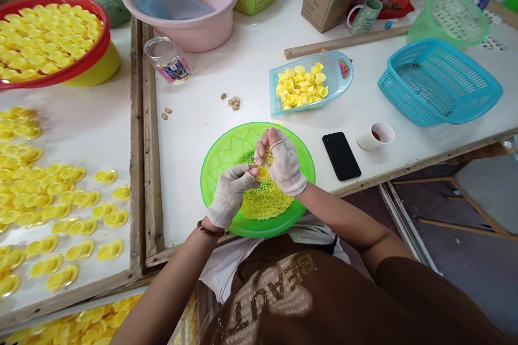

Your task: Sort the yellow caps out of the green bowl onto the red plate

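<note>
Over a round green tray (218,172) my two hands meet, both in white gloves with bare fingertips. My left hand (234,191) pinches the edge of a small yellow cup-shaped piece (263,174) between thumb and finger. My right hand (283,161) is curled beside it, with small yellow bits (268,155) held against the palm by its fingers. Below the hands, a heap of small yellow pieces (267,202) lies in the tray, with green bits near its upper side.
A blue scoop (340,73) with yellow cups stands behind the tray. Right are a black phone (342,156), a paper cup (376,136) and a blue basket (441,83). Left, beyond a wooden edge (140,172), lie many yellow pieces. A jar (168,62) and pink basin (182,5) stand behind.
</note>
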A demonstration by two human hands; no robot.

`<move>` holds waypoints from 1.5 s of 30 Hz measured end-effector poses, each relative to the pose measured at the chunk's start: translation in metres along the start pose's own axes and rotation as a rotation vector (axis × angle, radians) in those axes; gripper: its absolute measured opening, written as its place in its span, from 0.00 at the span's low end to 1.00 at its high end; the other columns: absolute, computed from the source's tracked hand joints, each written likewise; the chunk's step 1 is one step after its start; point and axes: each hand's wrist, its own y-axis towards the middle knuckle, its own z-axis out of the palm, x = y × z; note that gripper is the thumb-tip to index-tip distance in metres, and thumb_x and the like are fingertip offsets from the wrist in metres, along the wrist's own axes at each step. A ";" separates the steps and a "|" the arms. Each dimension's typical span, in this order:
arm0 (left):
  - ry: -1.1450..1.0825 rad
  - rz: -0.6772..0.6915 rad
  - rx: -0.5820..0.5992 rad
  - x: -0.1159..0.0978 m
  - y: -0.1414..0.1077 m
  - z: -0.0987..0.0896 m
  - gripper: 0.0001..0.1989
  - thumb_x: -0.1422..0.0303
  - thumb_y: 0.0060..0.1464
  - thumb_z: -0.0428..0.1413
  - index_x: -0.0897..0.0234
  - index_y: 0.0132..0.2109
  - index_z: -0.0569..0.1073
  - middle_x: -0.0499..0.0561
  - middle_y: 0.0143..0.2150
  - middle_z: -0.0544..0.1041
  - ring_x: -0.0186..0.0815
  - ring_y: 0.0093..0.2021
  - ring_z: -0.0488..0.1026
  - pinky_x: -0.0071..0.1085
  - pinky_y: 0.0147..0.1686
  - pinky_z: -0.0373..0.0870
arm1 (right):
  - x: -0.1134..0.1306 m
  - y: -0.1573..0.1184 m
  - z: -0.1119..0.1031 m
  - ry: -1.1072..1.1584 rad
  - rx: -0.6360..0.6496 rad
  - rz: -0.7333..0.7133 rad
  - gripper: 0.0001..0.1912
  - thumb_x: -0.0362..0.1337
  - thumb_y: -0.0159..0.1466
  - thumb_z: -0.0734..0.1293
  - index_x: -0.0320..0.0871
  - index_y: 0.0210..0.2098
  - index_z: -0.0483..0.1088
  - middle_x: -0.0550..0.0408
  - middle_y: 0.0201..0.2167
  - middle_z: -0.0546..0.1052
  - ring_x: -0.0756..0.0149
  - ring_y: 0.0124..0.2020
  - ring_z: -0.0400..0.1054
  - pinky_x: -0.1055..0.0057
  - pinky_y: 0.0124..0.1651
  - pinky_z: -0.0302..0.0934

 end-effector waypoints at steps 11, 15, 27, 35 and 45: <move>0.006 -0.027 -0.011 -0.004 -0.001 0.003 0.20 0.57 0.38 0.75 0.66 0.34 0.81 0.49 0.31 0.78 0.31 0.29 0.73 0.29 0.34 0.75 | 0.008 0.003 -0.001 0.029 -0.036 0.096 0.23 0.59 0.68 0.66 0.47 0.30 0.60 0.63 0.24 0.64 0.74 0.21 0.59 0.74 0.24 0.56; 0.023 -0.021 -0.011 -0.005 -0.002 0.005 0.20 0.56 0.38 0.75 0.66 0.33 0.81 0.48 0.30 0.77 0.31 0.29 0.73 0.29 0.34 0.75 | 0.005 -0.002 -0.001 0.004 0.006 0.063 0.23 0.58 0.67 0.66 0.47 0.31 0.62 0.61 0.25 0.66 0.72 0.22 0.61 0.73 0.24 0.58; -0.042 -0.058 -0.008 -0.005 -0.003 0.004 0.22 0.56 0.37 0.76 0.65 0.35 0.82 0.51 0.33 0.80 0.33 0.31 0.76 0.32 0.37 0.80 | 0.019 0.009 -0.013 0.133 -0.058 0.200 0.23 0.54 0.67 0.68 0.46 0.29 0.58 0.66 0.21 0.62 0.78 0.17 0.53 0.77 0.21 0.47; 0.052 0.106 -0.112 -0.012 -0.003 -0.012 0.18 0.57 0.43 0.73 0.67 0.34 0.82 0.50 0.31 0.80 0.32 0.30 0.75 0.29 0.37 0.78 | 0.020 -0.019 -0.058 -1.010 0.410 0.039 0.12 0.43 0.68 0.68 0.44 0.30 0.70 0.56 0.28 0.73 0.65 0.31 0.65 0.67 0.39 0.59; 0.049 0.203 -0.170 -0.052 -0.022 -0.053 0.19 0.56 0.51 0.68 0.67 0.41 0.79 0.52 0.36 0.80 0.34 0.32 0.78 0.33 0.38 0.79 | 0.008 -0.033 -0.052 -1.491 0.728 0.122 0.13 0.39 0.72 0.60 0.42 0.47 0.75 0.44 0.45 0.78 0.53 0.48 0.72 0.56 0.56 0.62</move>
